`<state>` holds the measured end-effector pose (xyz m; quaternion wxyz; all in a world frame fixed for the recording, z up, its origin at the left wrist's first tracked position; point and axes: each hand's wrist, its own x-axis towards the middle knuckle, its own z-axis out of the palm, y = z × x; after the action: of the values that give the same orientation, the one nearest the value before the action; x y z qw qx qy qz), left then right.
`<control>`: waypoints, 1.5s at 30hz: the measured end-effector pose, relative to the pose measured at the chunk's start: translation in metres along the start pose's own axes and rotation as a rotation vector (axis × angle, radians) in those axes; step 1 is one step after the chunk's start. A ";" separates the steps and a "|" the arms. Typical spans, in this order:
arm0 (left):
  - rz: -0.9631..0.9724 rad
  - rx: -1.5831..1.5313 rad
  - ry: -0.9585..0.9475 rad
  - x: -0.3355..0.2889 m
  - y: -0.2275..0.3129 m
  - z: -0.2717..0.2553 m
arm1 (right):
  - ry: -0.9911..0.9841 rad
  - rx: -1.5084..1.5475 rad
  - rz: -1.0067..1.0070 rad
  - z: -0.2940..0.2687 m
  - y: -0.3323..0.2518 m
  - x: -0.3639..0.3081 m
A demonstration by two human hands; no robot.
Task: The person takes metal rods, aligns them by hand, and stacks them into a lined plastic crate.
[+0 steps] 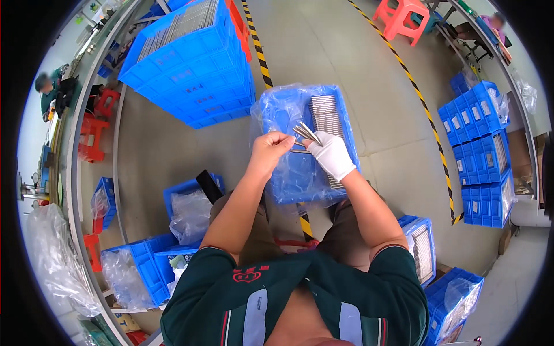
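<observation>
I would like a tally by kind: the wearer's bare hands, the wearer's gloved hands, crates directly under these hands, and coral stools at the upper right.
Bare left hand: 1
White-gloved right hand: 1
Blue crate: 1
Coral stool: 1
Total: 4

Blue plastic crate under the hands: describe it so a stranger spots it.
Find the tall stack of blue plastic crates at upper left. Just right of its lower end sits a single open blue plastic crate, partly draped in clear plastic film. Only this one has a bare left hand and a white-gloved right hand over it.
</observation>
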<state>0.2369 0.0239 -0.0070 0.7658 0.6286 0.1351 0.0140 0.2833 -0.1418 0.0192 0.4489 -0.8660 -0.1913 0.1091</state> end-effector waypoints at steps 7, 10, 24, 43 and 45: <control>-0.068 -0.048 -0.105 0.003 -0.001 -0.004 | 0.052 -0.062 -0.073 0.004 0.006 -0.001; -0.024 -0.060 -0.097 0.001 0.001 0.000 | 0.050 -0.004 -0.028 0.003 0.006 -0.002; -0.042 -0.201 -0.158 0.008 0.006 -0.015 | -0.217 0.254 0.162 0.002 0.003 -0.003; -0.061 -0.086 -0.166 0.009 0.005 -0.021 | -0.264 0.091 0.062 0.004 0.007 -0.003; 0.003 0.030 -0.151 0.008 0.009 -0.021 | -0.262 0.047 0.046 0.001 0.001 -0.004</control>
<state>0.2411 0.0472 -0.0033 0.7641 0.6397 0.0761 -0.0342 0.2792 -0.1434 0.0175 0.4377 -0.8377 -0.2256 0.2360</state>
